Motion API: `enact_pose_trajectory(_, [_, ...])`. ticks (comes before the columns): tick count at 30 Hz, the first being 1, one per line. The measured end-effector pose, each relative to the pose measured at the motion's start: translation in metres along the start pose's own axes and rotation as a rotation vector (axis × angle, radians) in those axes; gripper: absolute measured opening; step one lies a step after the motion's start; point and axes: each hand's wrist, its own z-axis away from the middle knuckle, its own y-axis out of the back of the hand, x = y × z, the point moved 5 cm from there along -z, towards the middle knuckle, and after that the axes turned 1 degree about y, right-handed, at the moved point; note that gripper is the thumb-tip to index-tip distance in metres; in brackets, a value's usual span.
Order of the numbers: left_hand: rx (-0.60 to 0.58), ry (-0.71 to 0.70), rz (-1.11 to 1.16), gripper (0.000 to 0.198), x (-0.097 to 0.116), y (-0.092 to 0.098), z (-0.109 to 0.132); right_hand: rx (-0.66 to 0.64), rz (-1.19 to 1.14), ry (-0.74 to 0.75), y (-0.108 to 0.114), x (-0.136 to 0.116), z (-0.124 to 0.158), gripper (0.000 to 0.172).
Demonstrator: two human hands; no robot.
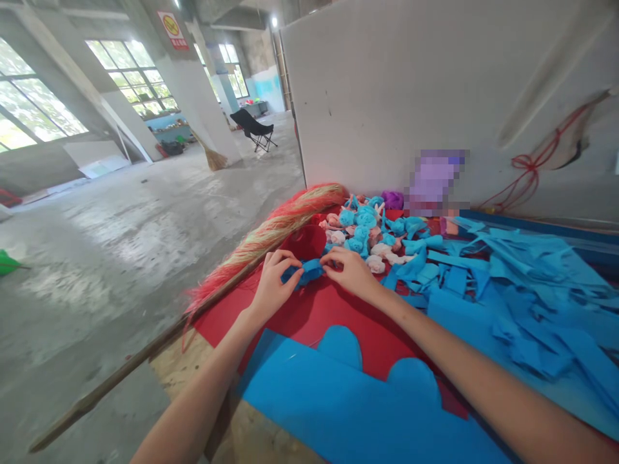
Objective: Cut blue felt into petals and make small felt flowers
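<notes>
A short blue strip (312,269), of paper or cloth, is stretched between my two hands above a red sheet (333,309). My left hand (278,278) pinches its left end between thumb and fingers. At the other end, the fingertips of my right hand (349,269) are closed on it. Just beyond my hands lies a pile of small blue rosettes (360,232) mixed with pale pink ones (376,263). Nearer to me, a blue sheet (329,399) with rounded lobes along its edge lies over the red one.
Loose blue strips (522,290) cover the table's right side. A bundle of red and yellow strands (271,235) and a wooden pole (159,345) run along the left edge. A pale panel (411,90) stands behind. A folding chair (254,127) and broom (213,158) are on the floor.
</notes>
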Motion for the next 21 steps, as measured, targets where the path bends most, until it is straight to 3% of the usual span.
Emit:
enact_pose_trajectory(13, [0.023, 0.027, 0.033, 0.007, 0.001, 0.004, -0.001, 0.021, -0.006, -0.016, 0.001, -0.002, -0.002, 0.016])
enact_pose_trajectory(21, [0.207, 0.144, 0.096, 0.014, -0.018, 0.026, 0.0, 0.103, -0.023, -0.075, 0.013, -0.003, 0.005, 0.013])
